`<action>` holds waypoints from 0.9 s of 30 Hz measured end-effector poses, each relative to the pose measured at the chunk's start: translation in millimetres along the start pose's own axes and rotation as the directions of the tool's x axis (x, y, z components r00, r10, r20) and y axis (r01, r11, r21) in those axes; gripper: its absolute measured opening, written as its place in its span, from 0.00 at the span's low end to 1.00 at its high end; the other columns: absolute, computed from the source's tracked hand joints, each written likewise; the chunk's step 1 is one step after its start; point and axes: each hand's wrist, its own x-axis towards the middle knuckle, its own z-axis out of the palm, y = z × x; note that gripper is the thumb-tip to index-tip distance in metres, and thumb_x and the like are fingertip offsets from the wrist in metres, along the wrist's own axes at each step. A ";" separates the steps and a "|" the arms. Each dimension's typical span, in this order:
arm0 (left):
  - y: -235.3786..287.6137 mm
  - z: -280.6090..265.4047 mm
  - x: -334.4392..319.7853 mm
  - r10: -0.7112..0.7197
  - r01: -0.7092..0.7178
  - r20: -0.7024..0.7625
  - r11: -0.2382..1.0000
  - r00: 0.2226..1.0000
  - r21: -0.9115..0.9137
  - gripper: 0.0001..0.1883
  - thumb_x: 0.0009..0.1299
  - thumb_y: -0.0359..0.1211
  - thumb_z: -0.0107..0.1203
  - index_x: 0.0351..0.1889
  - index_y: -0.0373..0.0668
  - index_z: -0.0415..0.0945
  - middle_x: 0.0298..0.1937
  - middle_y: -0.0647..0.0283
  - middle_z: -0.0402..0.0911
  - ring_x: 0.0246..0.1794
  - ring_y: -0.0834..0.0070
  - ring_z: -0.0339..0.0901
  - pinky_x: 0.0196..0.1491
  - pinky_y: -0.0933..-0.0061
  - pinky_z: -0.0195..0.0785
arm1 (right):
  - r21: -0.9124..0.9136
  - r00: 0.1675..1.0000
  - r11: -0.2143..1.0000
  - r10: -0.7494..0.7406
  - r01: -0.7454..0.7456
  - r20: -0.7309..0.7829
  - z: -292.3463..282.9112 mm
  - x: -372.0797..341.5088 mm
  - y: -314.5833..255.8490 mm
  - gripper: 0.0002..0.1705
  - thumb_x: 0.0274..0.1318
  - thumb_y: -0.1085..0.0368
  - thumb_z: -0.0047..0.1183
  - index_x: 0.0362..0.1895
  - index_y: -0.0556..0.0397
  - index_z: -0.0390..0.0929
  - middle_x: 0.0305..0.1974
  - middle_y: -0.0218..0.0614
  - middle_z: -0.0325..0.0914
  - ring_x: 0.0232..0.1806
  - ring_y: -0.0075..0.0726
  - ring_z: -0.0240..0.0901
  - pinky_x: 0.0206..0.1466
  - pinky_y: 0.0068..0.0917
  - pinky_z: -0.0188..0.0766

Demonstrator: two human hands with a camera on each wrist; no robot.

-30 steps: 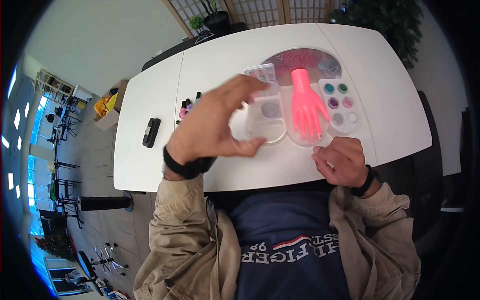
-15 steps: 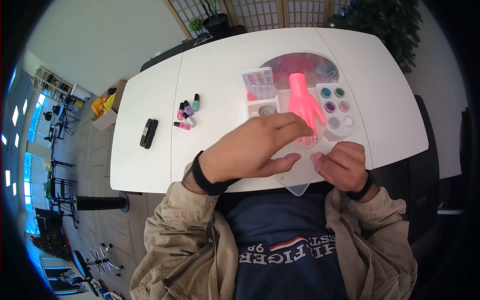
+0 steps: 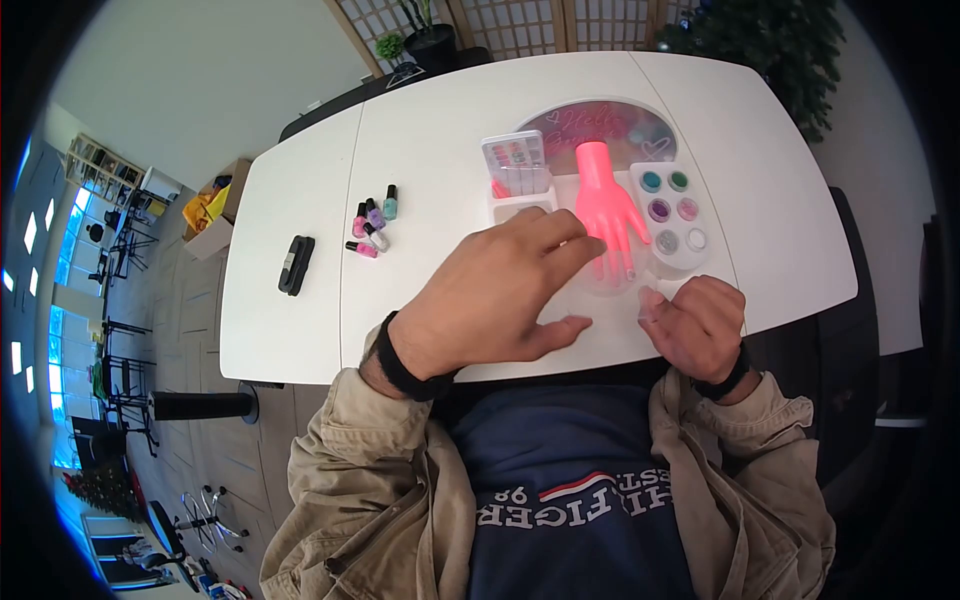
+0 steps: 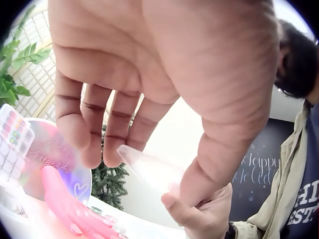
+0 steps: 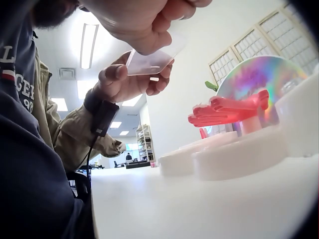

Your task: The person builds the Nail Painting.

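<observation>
The right hand (image 3: 700, 325) (image 5: 139, 20) pinches a clear plastic piece (image 4: 152, 169) (image 5: 149, 62) between thumb and curled fingers. On the other side of it is the left hand (image 3: 490, 295) (image 4: 159, 64), palm towards the piece, fingers gently bent and thumb apart; whether it touches the piece I cannot tell. Just beyond both hands a pink model hand (image 3: 600, 195) (image 5: 229, 109) lies palm down, fingers towards the person, on a pale stand. Left of it stands a clear case of small coloured pieces (image 3: 517, 165), partly above a tray that the left hand overlaps.
To the right, a white holder (image 3: 675, 265) carries several pots of coloured material (image 3: 659, 210). Several nail polish bottles (image 3: 375, 212) and a black object (image 3: 296, 265) lie on the left side of the white table (image 3: 420, 130). A shiny rounded panel (image 3: 640, 125) stands at the back.
The left hand came down from the tray towards the right hand, then shifted slightly left. The clear piece, lying flat-on to the head view half a second ago, is now turned and harder to see.
</observation>
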 end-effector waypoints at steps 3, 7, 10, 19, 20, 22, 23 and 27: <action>-12.8 -9.7 -2.4 -0.041 0.041 -0.011 0.999 0.999 0.009 0.31 0.65 0.36 0.77 0.67 0.40 0.83 0.63 0.51 0.85 0.61 0.46 0.84 0.63 0.51 0.81 | 0.008 1.000 1.000 -0.018 0.018 0.015 2.1 -2.1 -0.6 0.13 0.49 0.80 0.75 0.38 0.57 0.88 0.23 0.28 0.65 0.20 0.34 0.67 0.22 0.32 0.62; -42.9 -19.4 -6.1 -0.173 0.175 -0.020 0.977 0.985 0.123 0.31 0.65 0.36 0.78 0.66 0.41 0.83 0.59 0.51 0.87 0.59 0.46 0.85 0.62 0.51 0.80 | 0.033 0.999 0.999 -0.043 0.043 0.023 3.7 -7.2 0.2 0.17 0.49 0.80 0.74 0.45 0.56 0.90 0.22 0.27 0.62 0.19 0.32 0.66 0.22 0.31 0.61; -63.6 -13.9 -9.5 -0.267 0.257 0.036 0.951 0.963 0.172 0.30 0.64 0.36 0.79 0.65 0.43 0.84 0.58 0.53 0.88 0.58 0.46 0.85 0.62 0.51 0.80 | 0.067 0.998 0.996 -0.059 0.057 0.023 7.0 -10.5 0.8 0.19 0.48 0.79 0.73 0.47 0.56 0.91 0.22 0.26 0.62 0.19 0.32 0.65 0.22 0.31 0.61; -82.8 17.9 -8.6 -0.368 0.348 0.069 0.914 0.927 0.207 0.26 0.64 0.35 0.79 0.61 0.47 0.89 0.62 0.56 0.89 0.61 0.48 0.86 0.63 0.51 0.82 | 0.105 0.995 0.992 -0.078 0.072 0.062 6.7 -10.4 0.7 0.20 0.46 0.77 0.73 0.47 0.56 0.92 0.23 0.26 0.64 0.20 0.32 0.67 0.23 0.30 0.63; -83.5 18.5 -8.7 -0.380 0.357 0.073 0.908 0.922 0.219 0.25 0.64 0.35 0.79 0.61 0.47 0.89 0.63 0.57 0.89 0.61 0.49 0.86 0.64 0.51 0.82 | 0.106 0.995 0.992 -0.079 0.072 0.066 6.6 -10.3 0.7 0.20 0.45 0.77 0.73 0.47 0.56 0.92 0.23 0.26 0.64 0.20 0.32 0.67 0.23 0.30 0.63; -82.4 16.1 -7.4 -0.400 0.371 0.087 0.898 0.912 0.238 0.25 0.64 0.35 0.79 0.61 0.47 0.89 0.63 0.57 0.89 0.62 0.49 0.86 0.65 0.51 0.82 | 0.105 0.994 0.992 -0.079 0.072 0.071 6.8 -10.6 0.7 0.19 0.45 0.77 0.73 0.46 0.56 0.92 0.23 0.26 0.64 0.21 0.32 0.68 0.23 0.31 0.64; -82.0 15.5 -6.8 -0.410 0.378 0.095 0.892 0.907 0.247 0.25 0.64 0.34 0.79 0.61 0.47 0.89 0.64 0.57 0.89 0.62 0.49 0.86 0.65 0.51 0.82 | 0.105 0.994 0.992 -0.079 0.071 0.074 6.9 -11.0 0.8 0.19 0.45 0.77 0.73 0.46 0.56 0.92 0.23 0.26 0.64 0.21 0.32 0.68 0.23 0.31 0.64; -86.5 18.5 -8.2 -0.402 0.374 0.095 0.900 0.911 0.226 0.26 0.63 0.32 0.79 0.61 0.45 0.89 0.65 0.55 0.89 0.64 0.48 0.85 0.67 0.51 0.81 | 0.107 0.994 0.992 -0.080 0.072 0.075 7.5 -11.5 1.1 0.19 0.45 0.77 0.73 0.45 0.56 0.92 0.23 0.26 0.64 0.21 0.32 0.67 0.23 0.31 0.64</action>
